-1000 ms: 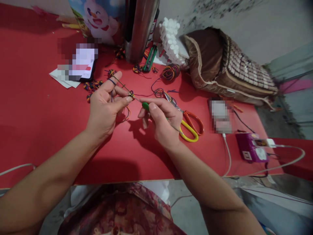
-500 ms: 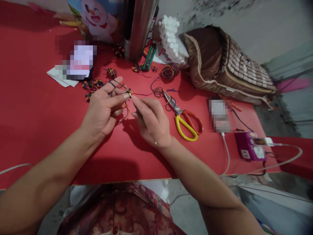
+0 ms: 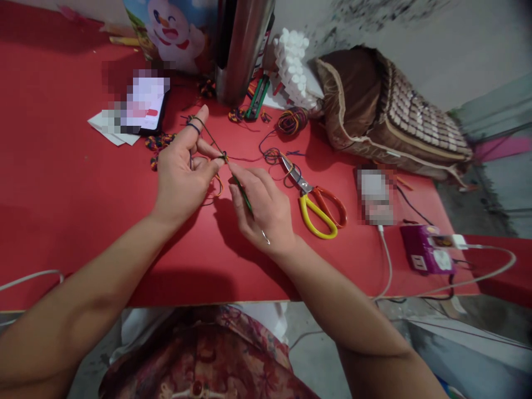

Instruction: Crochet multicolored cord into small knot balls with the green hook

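Observation:
My left hand (image 3: 183,166) pinches a small piece of crochet work (image 3: 225,157) in dark multicoloured yarn between thumb and finger. Its index finger is raised, with yarn wrapped round it and a strand stretched taut down to the work. In my right hand (image 3: 264,208) is a crochet hook (image 3: 244,194) with a green handle, its tip end at the work. The hook's other metal end shows near my wrist. Loose orange and dark yarn tails hang below the left fingers. A strand runs right to a loose tangle of yarn (image 3: 272,156) and the yarn ball (image 3: 292,121).
Scissors (image 3: 320,213) with yellow and red handles lie right of my hands. Behind stand a steel flask (image 3: 241,55) and a green box cutter (image 3: 257,98). Crocheted pieces (image 3: 158,142) and a phone (image 3: 145,105) lie left; a brown cushion (image 3: 353,94) and a purple box (image 3: 426,249) sit right.
My left index finger has lifted higher, drawing the yarn into a longer taut strand. The hook has turned and pulled slightly back toward me. The whole view has shifted a little.

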A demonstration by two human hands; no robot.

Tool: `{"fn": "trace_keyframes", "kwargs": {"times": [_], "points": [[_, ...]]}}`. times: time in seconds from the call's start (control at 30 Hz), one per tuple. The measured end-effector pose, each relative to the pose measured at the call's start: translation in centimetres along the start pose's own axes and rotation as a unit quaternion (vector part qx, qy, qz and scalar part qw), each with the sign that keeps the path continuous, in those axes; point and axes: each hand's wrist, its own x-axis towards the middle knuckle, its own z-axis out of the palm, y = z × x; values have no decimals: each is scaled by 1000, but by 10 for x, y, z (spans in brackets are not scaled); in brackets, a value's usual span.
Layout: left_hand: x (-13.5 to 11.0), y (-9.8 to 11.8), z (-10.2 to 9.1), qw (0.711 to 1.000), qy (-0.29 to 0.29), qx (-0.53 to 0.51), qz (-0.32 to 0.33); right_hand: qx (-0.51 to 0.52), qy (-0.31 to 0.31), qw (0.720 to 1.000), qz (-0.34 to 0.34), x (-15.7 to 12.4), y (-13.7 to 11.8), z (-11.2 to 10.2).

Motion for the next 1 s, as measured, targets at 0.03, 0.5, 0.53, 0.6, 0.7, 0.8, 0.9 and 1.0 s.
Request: {"fn": "trace_keyframes", "kwargs": {"times": [0.03, 0.5, 0.53, 0.6, 0.7, 0.8, 0.9, 1.0], "points": [[1, -1, -1, 1000, 3, 6, 4, 4, 3, 1000, -2, 0, 1, 0], [-5, 4, 2, 999, -33, 21, 25, -30, -31, 999, 14, -5, 0, 0], [-5, 5, 3, 999, -31, 24, 26, -30, -25, 999, 7, -4, 0, 0], [-6, 7, 5, 999, -29, 28, 30, -37, -11, 999, -7, -2, -1, 0], [-7, 9, 5, 998, -18, 44, 45, -51, -2, 999, -19, -1, -2, -1], [-6, 9, 4, 996, 0, 67, 63, -38, -6, 999, -17, 0, -3, -2], [-4, 8, 1, 995, -5, 78, 67, -19, -7, 1000, -11, 1, -3, -3], [-1, 5, -1, 993, -7, 87, 83, 4, 1, 1000, -6, 3, -2, -5]]}}
